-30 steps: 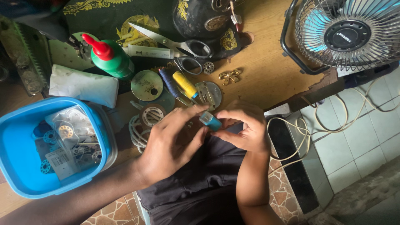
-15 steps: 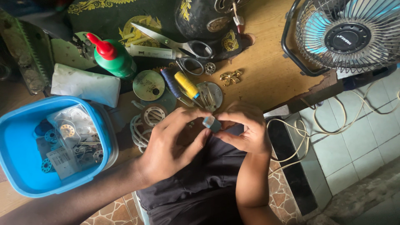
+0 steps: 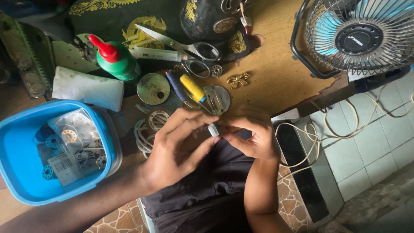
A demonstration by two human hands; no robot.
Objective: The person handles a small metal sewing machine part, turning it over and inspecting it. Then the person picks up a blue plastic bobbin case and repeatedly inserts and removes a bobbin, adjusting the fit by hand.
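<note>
Bobbin-like small white piece (image 3: 213, 129) sits pinched between fingers of the left hand (image 3: 172, 157) and right hand (image 3: 252, 136), above the tabletop (image 3: 276, 82) edge; fine fitting seems underway, needing steady fingertip control.

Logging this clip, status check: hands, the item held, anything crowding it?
Left hand and right hand meet above dark cloth, both pinching a small pale piece. Yellow-handled tool and metal plate lie just beyond, not touching.
</note>
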